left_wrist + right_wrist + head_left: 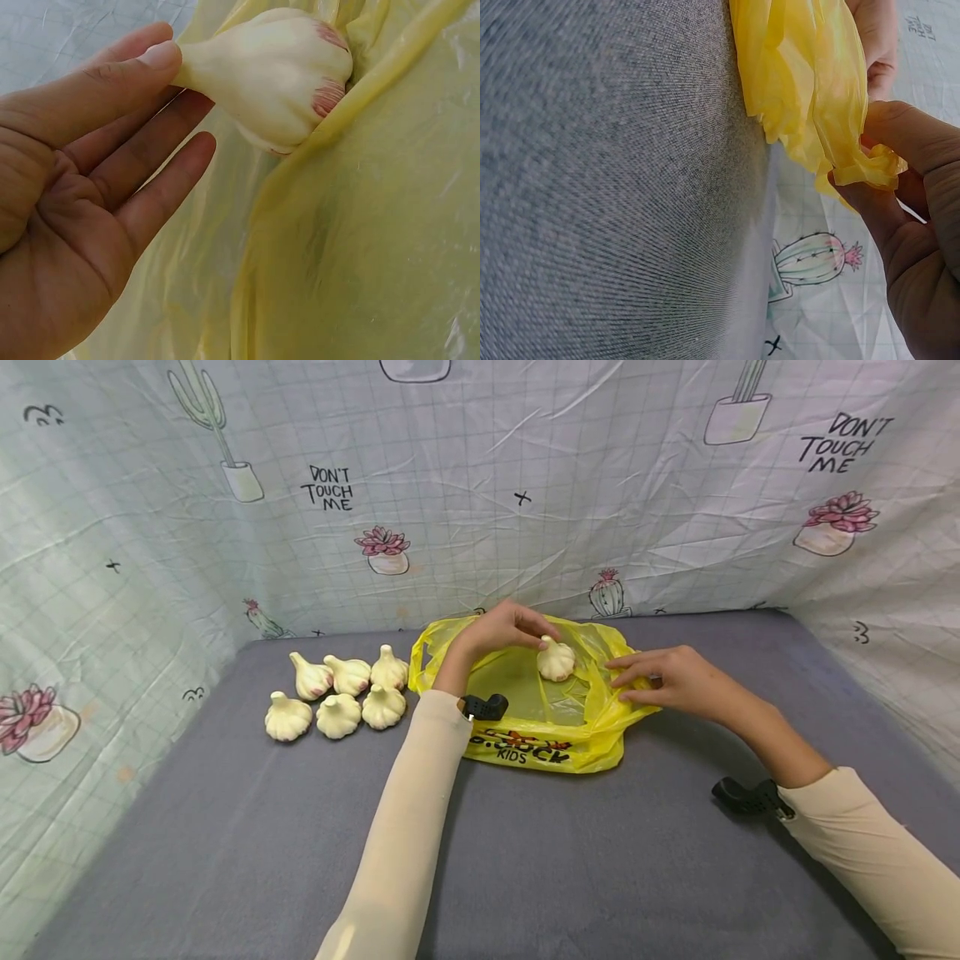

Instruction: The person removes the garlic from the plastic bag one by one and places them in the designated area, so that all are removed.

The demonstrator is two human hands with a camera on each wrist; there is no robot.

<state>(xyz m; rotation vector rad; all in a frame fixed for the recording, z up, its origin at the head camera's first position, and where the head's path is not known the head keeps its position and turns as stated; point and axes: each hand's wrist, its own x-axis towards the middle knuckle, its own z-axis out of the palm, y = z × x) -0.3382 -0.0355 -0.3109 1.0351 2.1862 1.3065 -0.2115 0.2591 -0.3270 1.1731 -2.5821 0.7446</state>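
My left hand (504, 631) pinches a garlic bulb (556, 661) by its stem, over the opening of a yellow plastic bag (551, 758). In the left wrist view the thumb and fingertips hold the stem, and the bulb's pink-streaked base (328, 96) lies against the bag's edge. The bag lies spread with its mouth facing up and dark print on its front. At the bag's right side my right hand (678, 681) grips the gathered rim; the right wrist view shows the crumpled yellow plastic (866, 166) between thumb and fingers.
Several garlic bulbs (338, 716) stand in two rows on the grey table (247, 852), just left of the bag. Behind the table hangs a light printed cloth (465, 527). Black wrist cameras (486, 707) sit on both forearms.
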